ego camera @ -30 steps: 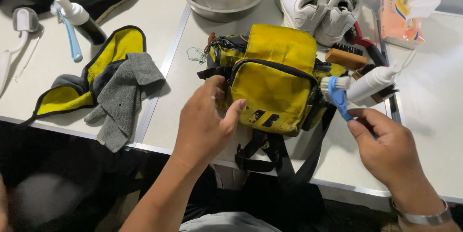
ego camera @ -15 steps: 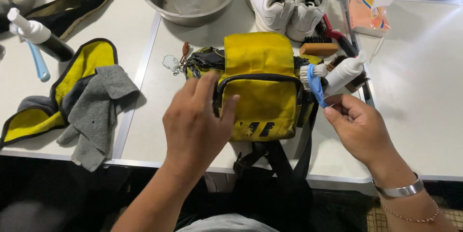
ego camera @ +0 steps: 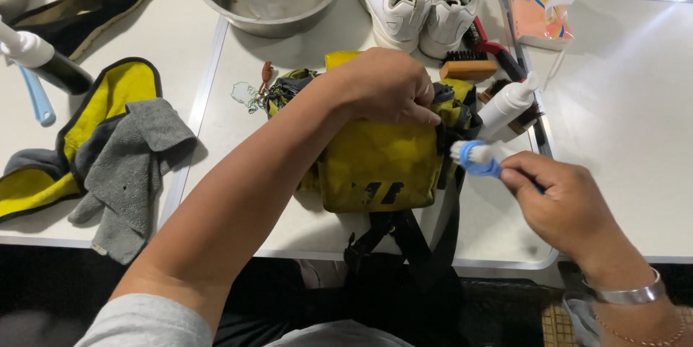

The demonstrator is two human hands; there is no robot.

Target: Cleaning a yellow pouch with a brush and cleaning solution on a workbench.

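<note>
While the left hand (ego camera: 382, 87) clamps down on the top edge of the yellow bag (ego camera: 379, 163), the right hand (ego camera: 567, 203) pinches a small blue brush (ego camera: 476, 158) just beside the bag's right side. The bag lies on the white table (ego camera: 635, 123), in front of the white sneakers (ego camera: 422, 1). It looks soft and light, likely to slide or buckle, so holding its top seam firmly seems wise.
</note>
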